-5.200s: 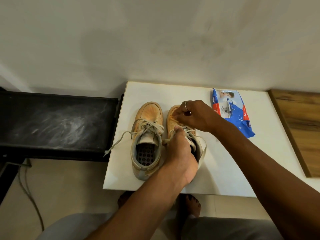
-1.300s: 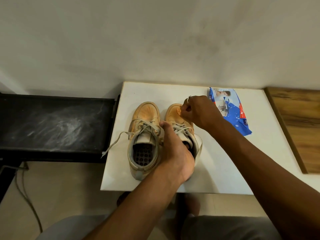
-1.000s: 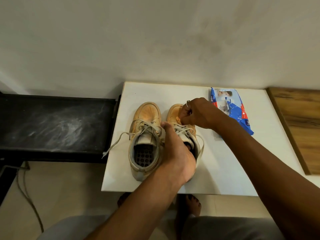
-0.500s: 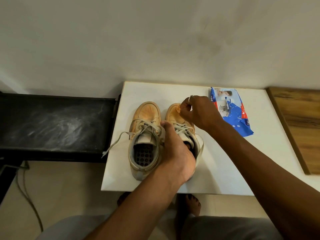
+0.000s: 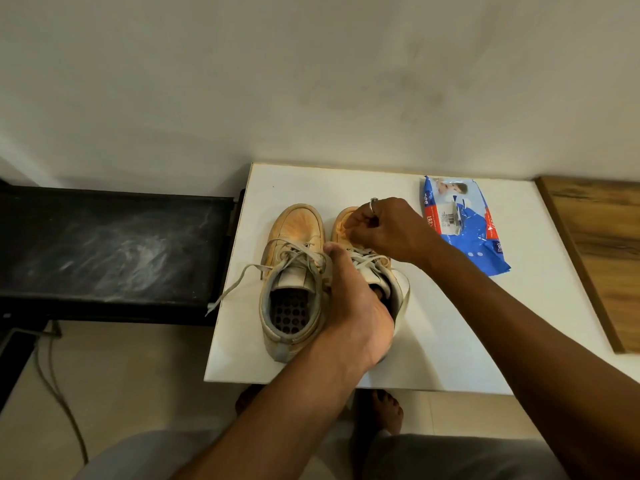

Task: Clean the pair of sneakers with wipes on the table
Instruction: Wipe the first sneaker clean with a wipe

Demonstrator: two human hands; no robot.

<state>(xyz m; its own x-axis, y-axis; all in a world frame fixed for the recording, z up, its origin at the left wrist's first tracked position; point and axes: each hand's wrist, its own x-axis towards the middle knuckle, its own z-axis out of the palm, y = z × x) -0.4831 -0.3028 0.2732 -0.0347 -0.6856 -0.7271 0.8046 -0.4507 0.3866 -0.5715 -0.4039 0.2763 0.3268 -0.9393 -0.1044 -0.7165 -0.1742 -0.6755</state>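
Left hand [image 5: 349,306] grasps the right sneaker [image 5: 372,271] at its collar, apparently steadying it on the counter [image 5: 450,323]. Right hand [image 5: 388,230], fingers clenched, presses the toe cap; any wipe is hidden. Left sneaker [image 5: 294,271] stands touching alongside. Wipes pack [image 5: 460,223] lies beyond.

Plain off-white wall [image 5: 311,81] across 12 o'clock. Dusty black bench [image 5: 110,251] at 9. Wood-grain surface [image 5: 606,244] at 3. Pale tile floor [image 5: 121,382] at 7, cable [image 5: 52,375] trailing over it.
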